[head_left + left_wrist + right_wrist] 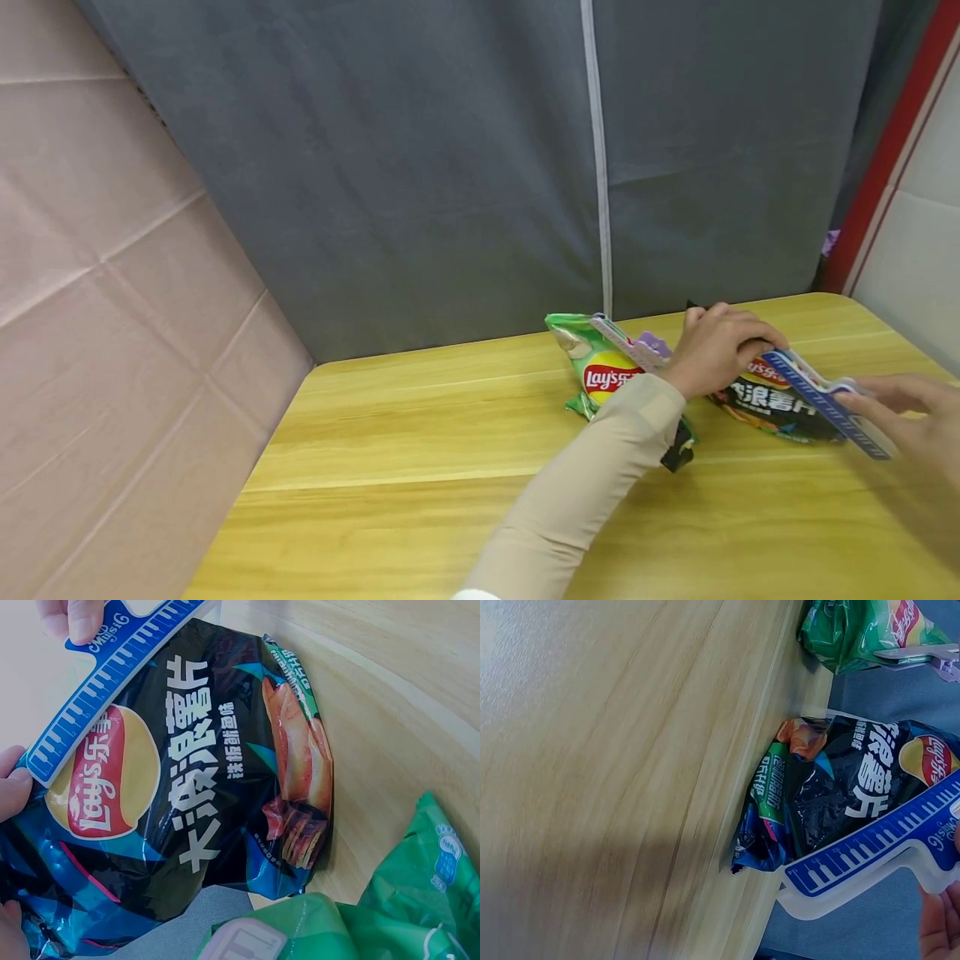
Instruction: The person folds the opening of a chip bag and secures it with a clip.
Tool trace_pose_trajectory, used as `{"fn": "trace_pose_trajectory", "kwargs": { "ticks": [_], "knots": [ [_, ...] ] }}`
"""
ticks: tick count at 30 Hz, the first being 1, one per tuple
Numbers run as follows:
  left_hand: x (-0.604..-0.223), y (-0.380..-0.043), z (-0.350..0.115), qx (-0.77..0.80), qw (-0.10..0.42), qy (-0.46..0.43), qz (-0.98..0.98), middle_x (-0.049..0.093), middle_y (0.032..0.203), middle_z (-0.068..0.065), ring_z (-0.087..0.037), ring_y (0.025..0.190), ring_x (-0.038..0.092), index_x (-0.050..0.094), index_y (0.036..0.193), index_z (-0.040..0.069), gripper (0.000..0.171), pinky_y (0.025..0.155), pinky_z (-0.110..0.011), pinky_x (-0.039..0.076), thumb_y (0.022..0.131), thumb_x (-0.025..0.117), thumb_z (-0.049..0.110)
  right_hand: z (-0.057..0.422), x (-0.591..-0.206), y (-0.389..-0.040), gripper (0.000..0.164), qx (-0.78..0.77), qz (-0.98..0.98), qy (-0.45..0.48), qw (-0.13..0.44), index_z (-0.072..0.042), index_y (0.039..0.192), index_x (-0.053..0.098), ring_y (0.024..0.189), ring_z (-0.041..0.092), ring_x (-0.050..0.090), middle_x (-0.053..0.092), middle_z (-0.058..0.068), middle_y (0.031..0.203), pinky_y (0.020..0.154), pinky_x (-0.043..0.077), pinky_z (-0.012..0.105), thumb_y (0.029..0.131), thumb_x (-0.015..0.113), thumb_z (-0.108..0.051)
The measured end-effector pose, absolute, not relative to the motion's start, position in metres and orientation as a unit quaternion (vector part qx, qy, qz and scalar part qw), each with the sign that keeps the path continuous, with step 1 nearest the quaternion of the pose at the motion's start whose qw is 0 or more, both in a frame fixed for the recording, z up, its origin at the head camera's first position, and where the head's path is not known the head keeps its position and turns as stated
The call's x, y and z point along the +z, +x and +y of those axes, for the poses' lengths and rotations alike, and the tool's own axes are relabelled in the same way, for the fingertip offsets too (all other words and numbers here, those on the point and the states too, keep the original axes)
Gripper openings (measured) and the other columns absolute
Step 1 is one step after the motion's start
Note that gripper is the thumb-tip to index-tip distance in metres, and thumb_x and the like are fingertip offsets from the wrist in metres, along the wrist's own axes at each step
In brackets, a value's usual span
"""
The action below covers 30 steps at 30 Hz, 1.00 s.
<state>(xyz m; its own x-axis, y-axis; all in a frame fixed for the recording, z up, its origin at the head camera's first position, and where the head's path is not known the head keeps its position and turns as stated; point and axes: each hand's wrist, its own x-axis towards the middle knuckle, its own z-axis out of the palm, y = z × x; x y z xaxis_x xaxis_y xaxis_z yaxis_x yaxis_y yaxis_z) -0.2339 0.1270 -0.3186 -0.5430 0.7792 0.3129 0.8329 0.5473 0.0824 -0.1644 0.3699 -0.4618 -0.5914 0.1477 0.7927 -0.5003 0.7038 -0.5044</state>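
A black Lay's chip bag (187, 765) lies toward the right of the table. My left hand (716, 346) grips its upper left part, with a fingertip at one end of a blue and white bag clip (112, 686) printed with piano keys. My right hand (918, 417) pinches the clip near its other end. The clip slants across the bag's top edge; I cannot tell whether it is fastened there. Left of this bag lies a green Lay's chip bag (600, 367), bearing a similar purple bag clip (626, 342). My left forearm partly hides the green bag in the head view.
Both bags rest on a yellow wood-grain table (375, 450). A grey curtain (450, 183) hangs behind its back edge. A pinkish creased covering (112, 333) stands at the left, and a white panel with a red edge (892, 158) at the right.
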Motion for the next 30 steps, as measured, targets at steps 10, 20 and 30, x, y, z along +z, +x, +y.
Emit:
{"fn": "trace_pose_trajectory", "kwargs": {
  "ticks": [10, 20, 30],
  "knots": [
    [-0.317, -0.234, 0.124, -0.105, 0.121, -0.477, -0.864, 0.053, 0.113, 0.024, 0.006, 0.097, 0.042, 0.06, 0.113, 0.041, 0.025, 0.073, -0.013, 0.02, 0.091, 0.048, 0.035, 0.37, -0.463, -0.166, 0.032, 0.361, -0.815, 0.109, 0.441, 0.006, 0.082, 0.068, 0.056, -0.017, 0.049, 0.051, -0.041, 0.084, 0.056, 0.037, 0.003, 0.053, 0.078, 0.013],
    [-0.316, -0.233, 0.124, -0.138, 0.097, -0.482, -0.86, 0.053, 0.118, 0.02, 0.005, 0.107, 0.04, 0.057, 0.12, 0.036, 0.032, 0.079, -0.01, 0.024, 0.088, 0.052, 0.037, 0.369, -0.462, -0.166, 0.032, 0.365, -0.813, 0.109, 0.44, 0.004, 0.083, 0.069, 0.058, -0.017, 0.049, 0.051, -0.041, 0.085, 0.06, 0.036, 0.002, 0.054, 0.078, 0.014],
    [-0.315, -0.235, 0.121, -0.18, 0.098, -0.493, -0.845, 0.051, 0.124, 0.018, 0.007, 0.115, 0.036, 0.058, 0.12, 0.03, 0.032, 0.089, -0.009, 0.02, 0.09, 0.05, 0.038, 0.36, -0.454, -0.16, 0.028, 0.384, -0.806, 0.099, 0.439, 0.006, 0.081, 0.068, 0.055, -0.016, 0.049, 0.052, -0.041, 0.084, 0.057, 0.036, 0.002, 0.056, 0.075, 0.017]
  ]
}}
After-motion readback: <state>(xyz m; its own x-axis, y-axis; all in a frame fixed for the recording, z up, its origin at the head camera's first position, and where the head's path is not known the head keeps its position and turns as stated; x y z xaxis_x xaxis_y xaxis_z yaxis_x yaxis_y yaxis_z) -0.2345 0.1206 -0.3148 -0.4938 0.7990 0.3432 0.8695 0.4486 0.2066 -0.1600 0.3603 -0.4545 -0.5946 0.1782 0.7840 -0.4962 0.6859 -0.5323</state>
